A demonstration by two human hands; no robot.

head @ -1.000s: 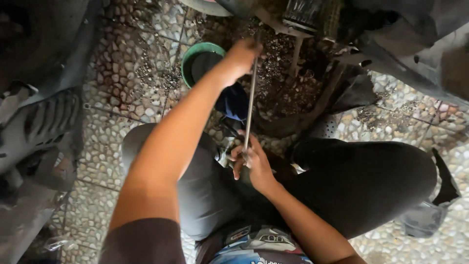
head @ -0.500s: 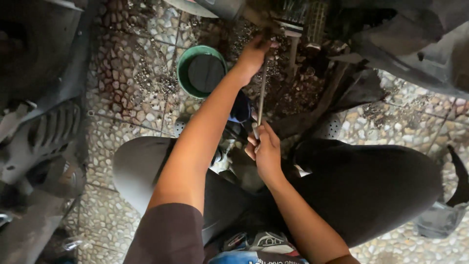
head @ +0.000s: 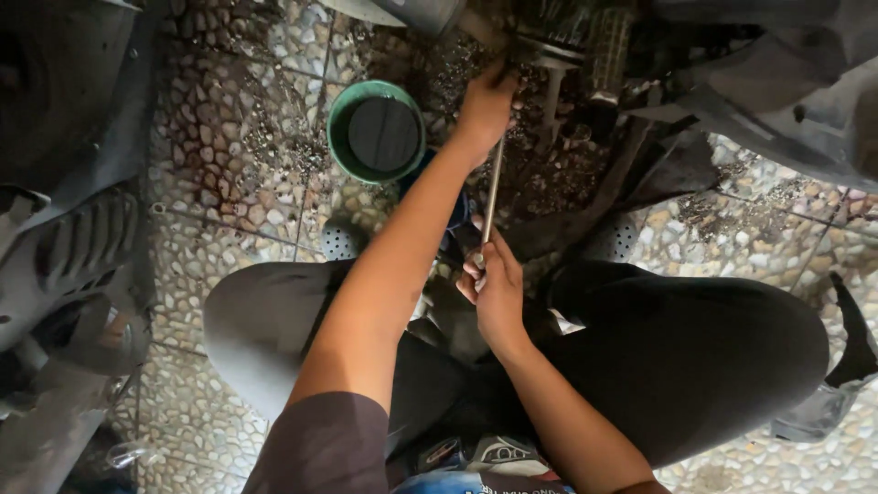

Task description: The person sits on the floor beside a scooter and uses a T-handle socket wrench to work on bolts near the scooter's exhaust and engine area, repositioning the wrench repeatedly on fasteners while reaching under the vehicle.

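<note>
Evidently mid-job: the long metal rod runs from the right hand, clenched round its near end, to the left hand, gripping its far end against the grimy machine underside. Left, a green bowl waits.

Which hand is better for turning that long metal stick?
Probably the right hand. It is wrapped around the near end of the long metal rod, where it could twist it. The left hand is stretched far out at the rod's other end by the machine part, seemingly steadying it.
</note>
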